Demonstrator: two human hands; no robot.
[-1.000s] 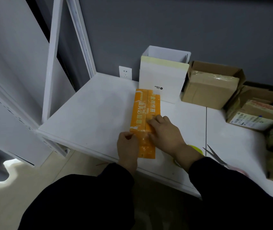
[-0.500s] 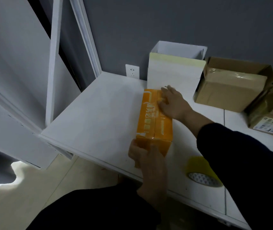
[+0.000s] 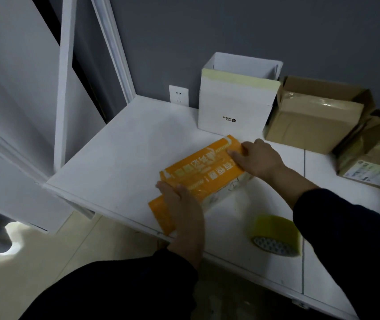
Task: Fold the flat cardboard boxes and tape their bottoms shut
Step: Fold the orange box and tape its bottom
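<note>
An orange box (image 3: 204, 168) with white print lies on the white table (image 3: 126, 158), turned slantwise from near left to far right. My left hand (image 3: 182, 209) presses its near end with straight fingers over the near flap. My right hand (image 3: 257, 158) lies on the far end, its fingers spread flat across the top. A roll of yellowish tape (image 3: 274, 234) rests on the table to the right of the box, close to my right sleeve.
A white open box (image 3: 235, 105) stands at the back by the wall, with a brown cardboard box (image 3: 313, 116) to its right. More brown boxes (image 3: 373, 162) sit at the far right. A wall socket (image 3: 178, 97) is behind. The table's front edge runs just under my left hand.
The box has swung from pointing straight away to lying slantwise. My left hand has moved from gripping the near end to pressing on top. The camera has shifted, showing the tape roll nearer.
</note>
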